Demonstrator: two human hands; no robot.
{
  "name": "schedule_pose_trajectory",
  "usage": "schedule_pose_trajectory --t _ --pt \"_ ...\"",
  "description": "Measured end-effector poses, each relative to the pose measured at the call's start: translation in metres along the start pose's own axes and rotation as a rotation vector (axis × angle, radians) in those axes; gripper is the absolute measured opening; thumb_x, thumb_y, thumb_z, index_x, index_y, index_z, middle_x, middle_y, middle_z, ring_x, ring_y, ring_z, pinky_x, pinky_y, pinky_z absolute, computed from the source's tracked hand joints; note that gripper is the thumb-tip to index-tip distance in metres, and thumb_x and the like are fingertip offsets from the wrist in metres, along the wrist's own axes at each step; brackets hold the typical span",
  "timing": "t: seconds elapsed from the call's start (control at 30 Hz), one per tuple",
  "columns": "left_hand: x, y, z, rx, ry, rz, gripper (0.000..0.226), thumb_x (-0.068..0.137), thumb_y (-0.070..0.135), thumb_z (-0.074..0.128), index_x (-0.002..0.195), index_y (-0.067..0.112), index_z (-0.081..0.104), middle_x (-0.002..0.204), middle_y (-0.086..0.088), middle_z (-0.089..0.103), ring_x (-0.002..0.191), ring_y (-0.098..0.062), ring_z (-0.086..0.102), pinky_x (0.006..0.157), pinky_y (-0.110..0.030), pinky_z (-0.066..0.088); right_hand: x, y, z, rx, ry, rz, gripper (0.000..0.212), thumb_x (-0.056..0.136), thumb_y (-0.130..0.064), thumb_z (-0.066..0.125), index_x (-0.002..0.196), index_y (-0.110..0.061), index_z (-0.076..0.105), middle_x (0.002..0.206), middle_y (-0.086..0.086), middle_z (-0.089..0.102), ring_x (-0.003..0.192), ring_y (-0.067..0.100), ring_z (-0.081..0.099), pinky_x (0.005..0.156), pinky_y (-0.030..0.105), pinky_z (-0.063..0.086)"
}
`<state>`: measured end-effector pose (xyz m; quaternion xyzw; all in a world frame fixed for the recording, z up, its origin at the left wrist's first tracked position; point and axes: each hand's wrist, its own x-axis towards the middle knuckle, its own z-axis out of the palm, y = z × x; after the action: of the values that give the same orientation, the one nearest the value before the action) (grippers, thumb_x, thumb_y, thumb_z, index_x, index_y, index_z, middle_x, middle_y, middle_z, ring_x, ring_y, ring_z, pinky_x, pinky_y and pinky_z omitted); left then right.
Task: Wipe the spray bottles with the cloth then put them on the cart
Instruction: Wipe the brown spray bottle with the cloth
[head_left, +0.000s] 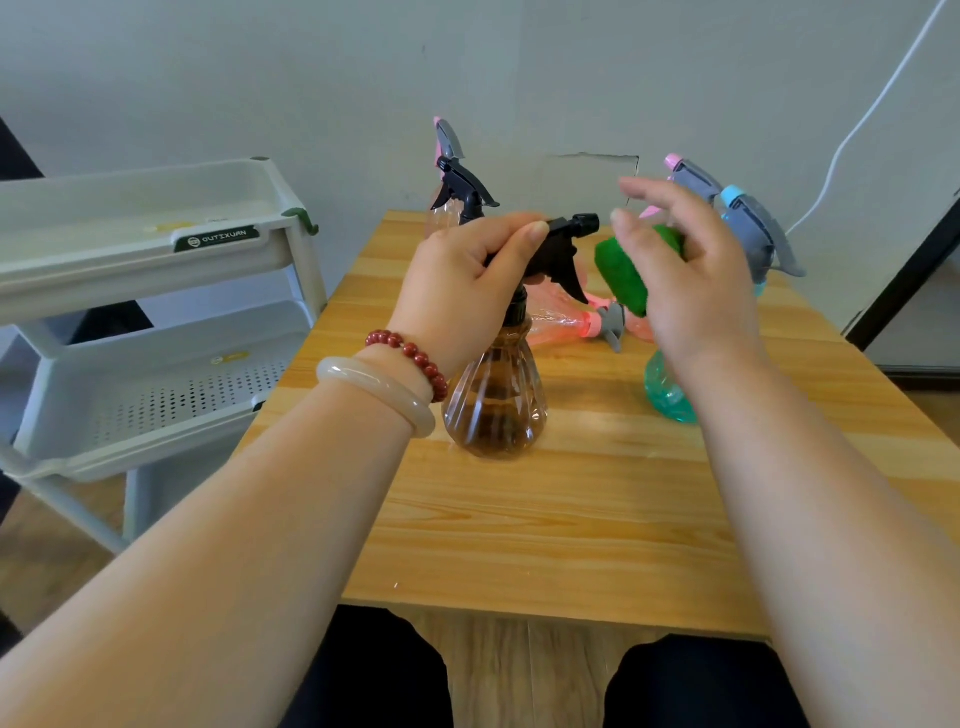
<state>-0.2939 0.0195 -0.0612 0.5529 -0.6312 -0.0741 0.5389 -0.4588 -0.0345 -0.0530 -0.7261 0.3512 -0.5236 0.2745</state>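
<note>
Wooden table (571, 519), pink bottle (558, 318) lying behind: left grip (467, 280) clasps brown bottle (493, 405), right grip (691, 280) holds green cloth (623, 270).

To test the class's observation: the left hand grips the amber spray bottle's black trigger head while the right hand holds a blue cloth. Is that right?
No: the head view shows a green cloth, not blue, in the right hand. The left hand does grip the black trigger head of the amber spray bottle.
</note>
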Motion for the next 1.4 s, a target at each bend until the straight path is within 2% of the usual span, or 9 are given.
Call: schedule_pose_trajectory --t 0.13,0.3,0.4,0.5,0.67,1.1,1.2,1.3,1.4 --pt "0.002 -0.001 -0.003 -0.007 -0.035 -0.006 0.027 0.104 0.025 0.049 0.119 0.019 0.070 0.088 0.017 0.068 0.087 0.007 0.063 0.073 -0.005 0.046 0.011 0.001 -0.003 -0.019 -0.142 -0.045 0.017 0.091 -0.038 0.067 0.105 -0.047 0.066 0.082 -0.029 0.064 0.091 0.004 0.064 0.084 0.029 0.054" --pt "0.003 0.000 -0.007 -0.007 -0.080 -0.008 0.026 0.104 0.023 0.048 0.119 0.021 0.069 0.085 0.020 0.065 0.079 0.017 0.058 0.069 -0.002 0.042 0.016 -0.004 0.001 -0.003 -0.179 -0.025 0.006 0.090 -0.032 0.068 0.088 -0.037 0.070 0.081 -0.022 0.068 0.084 -0.005 0.063 0.076 0.014 0.051" --pt "0.002 0.000 -0.008 -0.022 -0.081 -0.016 0.026 0.104 0.022 0.048 0.120 0.020 0.069 0.086 0.022 0.064 0.080 0.018 0.057 0.070 -0.001 0.042 0.020 -0.008 0.003 -0.072 -0.174 0.006 0.016 0.094 -0.043 0.060 0.081 -0.037 0.068 0.072 -0.022 0.065 0.071 -0.010 0.057 0.068 0.012 0.044" --pt "0.002 0.001 -0.007 -0.025 -0.077 -0.021 0.025 0.104 0.022 0.049 0.120 0.021 0.068 0.085 0.023 0.062 0.080 0.020 0.057 0.070 0.000 0.041 0.021 -0.010 -0.005 -0.058 -0.229 0.053 0.043 0.097 -0.048 0.049 0.101 -0.013 0.073 0.072 -0.033 0.060 0.074 -0.023 0.052 0.074 0.005 0.039" --pt "0.001 0.002 -0.007 -0.024 -0.075 -0.018 0.022 0.103 0.023 0.049 0.115 0.030 0.066 0.085 0.024 0.062 0.080 0.019 0.057 0.070 -0.001 0.041 0.016 0.000 -0.012 0.028 -0.221 0.046 0.009 0.093 -0.034 0.062 0.096 -0.035 0.071 0.078 -0.019 0.062 0.074 -0.009 0.057 0.067 0.008 0.042" --pt "0.001 0.003 -0.007 -0.022 -0.075 -0.031 0.021 0.104 0.023 0.048 0.113 0.029 0.066 0.082 0.022 0.063 0.078 0.017 0.058 0.070 -0.002 0.043 0.024 -0.008 -0.002 -0.003 -0.192 0.042 0.018 0.087 -0.037 0.069 0.070 -0.033 0.069 0.065 -0.014 0.063 0.067 0.005 0.059 0.069 0.027 0.047" --pt "0.002 0.003 -0.007 -0.017 -0.073 -0.029 0.024 0.104 0.023 0.049 0.118 0.023 0.068 0.085 0.022 0.063 0.080 0.018 0.057 0.072 -0.001 0.043 0.026 -0.010 -0.004 -0.047 -0.206 0.056 0.025 0.092 -0.046 0.063 0.074 -0.030 0.070 0.073 0.006 0.065 0.070 0.010 0.058 0.071 0.029 0.046" --pt "0.002 0.002 -0.007 -0.016 -0.077 -0.027 0.025 0.104 0.023 0.049 0.119 0.022 0.068 0.084 0.023 0.062 0.078 0.019 0.057 0.070 -0.001 0.042 0.024 -0.009 -0.012 0.005 -0.258 0.084 0.010 0.090 -0.046 0.063 0.088 -0.041 0.071 0.091 -0.011 0.070 0.091 0.004 0.064 0.082 0.028 0.048" --pt "0.001 0.003 -0.007 -0.016 -0.079 -0.028 0.024 0.104 0.024 0.048 0.117 0.023 0.069 0.083 0.023 0.062 0.077 0.018 0.057 0.068 -0.001 0.042 0.024 -0.005 -0.016 0.019 -0.303 0.084 0.009 0.087 -0.031 0.069 0.088 -0.040 0.068 0.085 -0.011 0.061 0.083 0.008 0.062 0.075 0.026 0.048"
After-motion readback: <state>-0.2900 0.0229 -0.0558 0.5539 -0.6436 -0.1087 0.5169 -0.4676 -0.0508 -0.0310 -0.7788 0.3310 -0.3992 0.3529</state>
